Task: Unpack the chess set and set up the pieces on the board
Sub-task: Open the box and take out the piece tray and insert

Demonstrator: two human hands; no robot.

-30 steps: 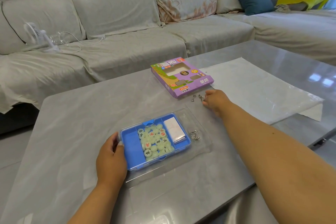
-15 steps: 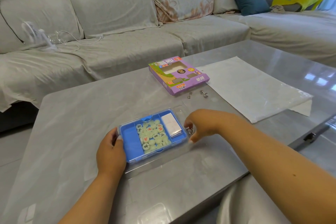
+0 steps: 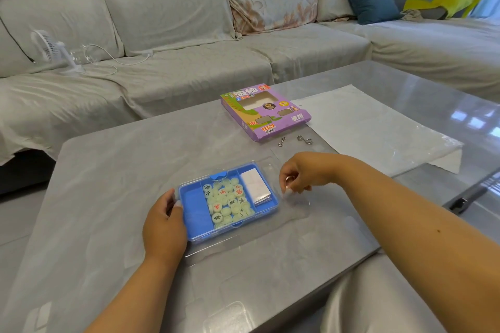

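While the left hand gripped the near-left end of the blue case, the case sat on the grey bench inside a clear plastic tray. Pale round pieces filled its middle compartment; a folded white packet lay in the far one. Right hand hovered just beyond the case, fingers curled, pinching something small, unidentifiable. Farther off: purple box, two metal hooks.

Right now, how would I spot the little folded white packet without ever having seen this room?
On the grey table, find the blue tray that the left hand steadies. The folded white packet lies in the tray's right-hand compartment. It is a flat rectangle, unlike the round pale-green chess pieces heaped beside it.
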